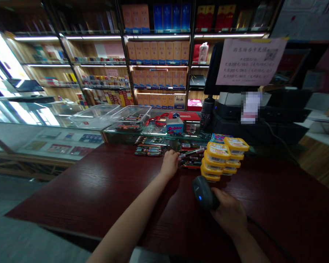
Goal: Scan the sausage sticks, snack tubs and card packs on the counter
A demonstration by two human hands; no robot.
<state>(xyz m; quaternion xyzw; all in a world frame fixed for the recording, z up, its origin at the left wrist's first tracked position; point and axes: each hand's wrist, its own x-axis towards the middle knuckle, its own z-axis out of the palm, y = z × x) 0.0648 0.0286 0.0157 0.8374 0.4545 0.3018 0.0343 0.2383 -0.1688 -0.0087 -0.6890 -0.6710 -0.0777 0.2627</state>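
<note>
In the head view, the left hand [170, 164] is closed at the fingertips on the near end of a slim stick [192, 152] (blurred, so its exact kind is hard to tell); the right hand [230, 212] is wrapped around the handle of a dark handheld scanner [201, 191], a blue light glowing on its head; a cable [265, 230] trails over the table behind that hand.

The slim stick points away from the left fingertips to the right, above a pile of similar sticks [192, 166], its far end close to the stacked yellow-lidded tubs [215, 149]; the scanner's head is nearer the wearer than the tubs, to the right of the left hand; another group of sticks [149, 150] lies to the left of that hand, near the table's far edge.

The table [112, 190] is dark reddish brown with a glossy grain; beyond it a glass ledge bears clear trays [98, 115], a small blue box [174, 128] and a red strap [156, 119]; at the right a monitor [211, 69] has a pink notice [249, 62] over it; to the left runs a glass display case [44, 128]; lit shelving fills the back, with rows of orange boxes [157, 53] in the middle.
</note>
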